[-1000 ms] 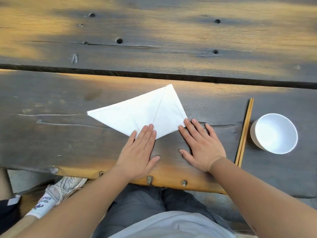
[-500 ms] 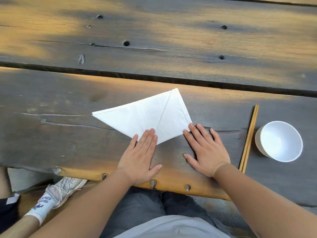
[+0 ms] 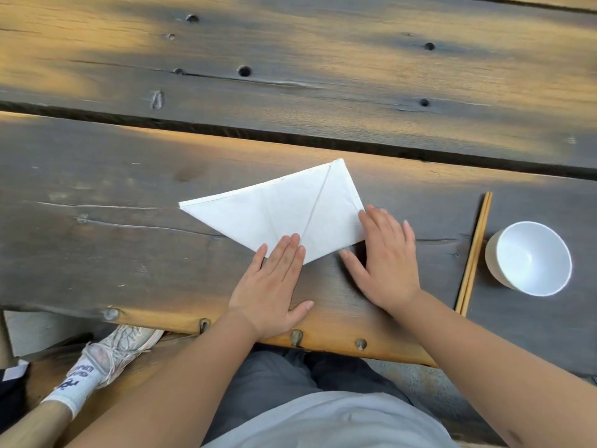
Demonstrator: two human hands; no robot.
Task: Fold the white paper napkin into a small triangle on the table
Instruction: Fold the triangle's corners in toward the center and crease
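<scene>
Lying flat on the near plank of the wooden table (image 3: pixel 97 253), the white paper napkin (image 3: pixel 277 215) is folded into a broad, roughly triangular shape: one long point reaches left, a blunt corner points far, and a third point aims near, toward you. A diagonal crease runs from the far corner down to the near point, with a flap overlapping on the right side. Your left hand (image 3: pixel 274 286) rests palm down with straight fingers, fingertips pressing on the napkin's near point and thumb spread along the table close to the near edge. Your right hand (image 3: pixel 384 263) also lies flat with fingers extended, its fingertips covering the napkin's right corner while the thumb and palm rest on bare wood; neither hand is curled around anything. Just right of your right hand, a pair of wooden chopsticks (image 3: pixel 475 250) lies side by side, running near to far. Beside them, further right, sits a white bowl (image 3: pixel 529 258), upright and tilted slightly in this wide-angle view. A dark gap separates the near plank from the far plank. Below the near edge, at lower left, a foot in a white sneaker (image 3: pixel 119 347) and sock is visible.
</scene>
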